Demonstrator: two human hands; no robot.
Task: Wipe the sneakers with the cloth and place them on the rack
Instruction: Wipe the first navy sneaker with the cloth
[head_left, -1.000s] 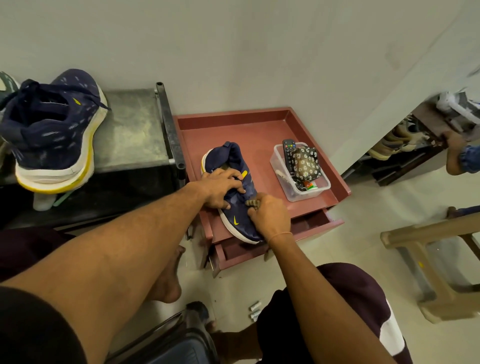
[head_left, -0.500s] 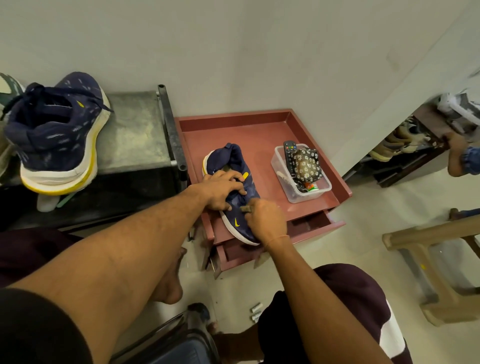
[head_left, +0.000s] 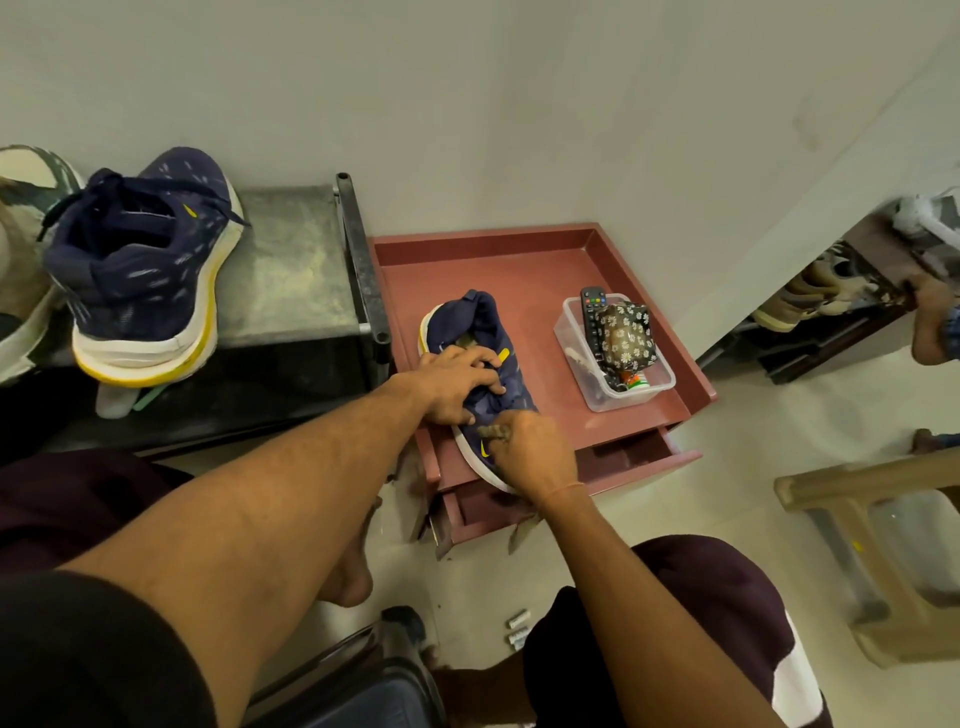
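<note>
**Centre:** navy woven-cloth sneaker (head_left: 517, 382) with a white rubbery sole, matt throughout, on a reddish-brown tray-topped cabinet (head_left: 519, 270) with a smooth, faintly sheened surface (wood or plastic cannot be told). The crumpled brown cloth rag (head_left: 493, 432) looks coarse.
**Upper left:** grey metal rack shelf (head_left: 291, 270), dull and scuffed.
**Right of centre:** clear glossy plastic box (head_left: 623, 400) holding a floral cloth pouch (head_left: 626, 332).
**Lower right:** pale floor tiles (head_left: 727, 493), smooth and reflective.

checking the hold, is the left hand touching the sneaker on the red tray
Touching: head view shows the left hand gripping the sneaker across its upper.
</note>
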